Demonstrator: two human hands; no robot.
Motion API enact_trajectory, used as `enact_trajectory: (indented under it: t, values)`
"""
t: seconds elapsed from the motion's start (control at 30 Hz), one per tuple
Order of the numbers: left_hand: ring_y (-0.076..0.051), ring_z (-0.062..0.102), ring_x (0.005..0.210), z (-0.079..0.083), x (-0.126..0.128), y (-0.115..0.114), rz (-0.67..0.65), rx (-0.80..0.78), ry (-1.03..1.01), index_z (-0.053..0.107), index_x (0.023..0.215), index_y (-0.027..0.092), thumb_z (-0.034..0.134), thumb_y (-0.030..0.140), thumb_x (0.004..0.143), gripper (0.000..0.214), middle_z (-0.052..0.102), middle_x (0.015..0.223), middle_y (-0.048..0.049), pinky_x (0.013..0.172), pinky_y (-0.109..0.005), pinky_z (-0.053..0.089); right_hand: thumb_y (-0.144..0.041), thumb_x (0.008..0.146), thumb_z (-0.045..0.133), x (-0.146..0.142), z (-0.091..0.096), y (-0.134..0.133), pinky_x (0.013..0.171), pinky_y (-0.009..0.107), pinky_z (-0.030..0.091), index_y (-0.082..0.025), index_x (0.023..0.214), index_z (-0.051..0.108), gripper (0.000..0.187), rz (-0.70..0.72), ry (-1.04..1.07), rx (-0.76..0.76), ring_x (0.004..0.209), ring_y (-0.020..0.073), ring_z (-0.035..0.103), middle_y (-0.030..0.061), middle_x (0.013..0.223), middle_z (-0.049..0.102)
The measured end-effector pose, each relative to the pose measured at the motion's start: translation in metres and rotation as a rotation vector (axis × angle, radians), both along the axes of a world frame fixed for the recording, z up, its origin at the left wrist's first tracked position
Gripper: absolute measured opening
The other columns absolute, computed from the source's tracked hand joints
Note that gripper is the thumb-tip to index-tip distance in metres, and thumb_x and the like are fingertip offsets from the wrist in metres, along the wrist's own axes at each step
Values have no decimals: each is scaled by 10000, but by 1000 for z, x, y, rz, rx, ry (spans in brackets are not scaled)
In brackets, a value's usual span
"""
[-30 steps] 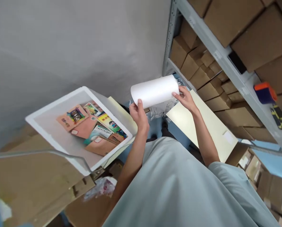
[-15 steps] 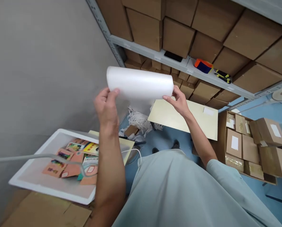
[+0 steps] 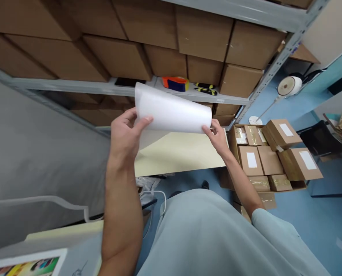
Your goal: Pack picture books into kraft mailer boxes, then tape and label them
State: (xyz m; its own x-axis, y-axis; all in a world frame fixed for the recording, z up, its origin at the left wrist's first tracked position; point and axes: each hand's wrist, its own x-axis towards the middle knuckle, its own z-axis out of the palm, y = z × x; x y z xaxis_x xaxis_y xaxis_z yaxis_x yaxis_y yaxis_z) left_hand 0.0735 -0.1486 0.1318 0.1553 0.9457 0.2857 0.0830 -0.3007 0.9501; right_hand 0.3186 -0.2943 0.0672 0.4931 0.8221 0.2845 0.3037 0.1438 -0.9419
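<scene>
A roll of white, slightly translucent sheet (image 3: 171, 109) is held up in front of me, roughly level, with a loose edge hanging below its left part. My left hand (image 3: 127, 132) grips the left end, thumb across the front and fingers behind. At the narrower right end, my right hand (image 3: 215, 136) pinches the roll between thumb and fingers. Whether anything is wrapped inside cannot be seen. Beneath the roll stands a pale yellow tabletop (image 3: 182, 153).
A metal shelf (image 3: 102, 87) of cardboard boxes (image 3: 165, 61) runs ahead, bearing an orange-and-blue strap roll (image 3: 175, 83) and yellow-black cutters (image 3: 205, 89). Right stands a large carton (image 3: 234, 153) of smaller boxes, with a white fan (image 3: 288, 86) behind. A white cable (image 3: 44, 200) crosses at left.
My view has swung right, bringing the fan and more shelving into sight. Both hands still hold the white roll, now over the table; its left end looks looser and flared.
</scene>
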Motion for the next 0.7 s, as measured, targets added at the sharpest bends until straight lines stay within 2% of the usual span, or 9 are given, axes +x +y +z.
enact_trajectory:
  t: [0.1, 0.2, 0.3, 0.37, 0.5, 0.6, 0.7]
  values:
    - [-288, 709, 1152, -11, 61, -6, -207, -28, 18, 825, 943, 272, 881, 489, 696, 334, 805, 1198, -14, 1044, -435, 598, -715, 823, 859, 39, -25, -29, 817, 346, 590, -264, 998, 763, 493, -105, 101, -23, 1057, 248, 627, 59, 1123, 619]
    - [-311, 692, 1104, -24, 110, -5, -215, 11, 157, 785, 836, 261, 891, 572, 704, 354, 768, 1121, -48, 992, -457, 603, -685, 720, 934, 62, -51, -53, 823, 342, 604, -270, 1046, 740, 562, -198, 209, -24, 1059, 249, 648, 59, 1147, 644]
    - [-325, 694, 1025, -38, 144, 3, -335, -14, 253, 769, 797, 274, 925, 557, 676, 345, 760, 1056, -66, 908, -453, 608, -730, 806, 840, 67, -70, -72, 873, 367, 620, -255, 1093, 714, 569, -298, 334, -67, 1051, 256, 677, 72, 1130, 694]
    - [-324, 701, 967, -49, 160, 11, -441, -61, 292, 778, 811, 275, 937, 561, 674, 355, 773, 1048, -72, 860, -446, 607, -733, 829, 817, 65, -80, -82, 884, 377, 628, -251, 1095, 713, 560, -361, 362, -87, 1061, 262, 685, 85, 1147, 707]
    - [-335, 705, 898, -69, 182, 27, -539, -170, 315, 789, 845, 253, 951, 594, 667, 417, 775, 919, -86, 824, -447, 606, -690, 720, 926, 51, -94, -94, 822, 359, 634, -260, 1086, 744, 593, -456, 336, -125, 1037, 256, 682, 83, 1170, 693]
    - [-338, 711, 881, -81, 194, 39, -626, -196, 359, 794, 880, 245, 975, 591, 623, 468, 774, 903, -91, 834, -452, 611, -734, 804, 839, 39, -103, -94, 741, 355, 620, -252, 1057, 757, 551, -527, 402, -159, 910, 232, 663, 65, 1042, 688]
    - [-347, 717, 885, -88, 201, 52, -685, -175, 388, 785, 870, 251, 964, 645, 625, 497, 774, 926, -99, 850, -466, 614, -707, 741, 902, 26, -111, -87, 746, 374, 632, -258, 1009, 784, 536, -580, 370, -172, 950, 247, 662, 84, 1131, 667]
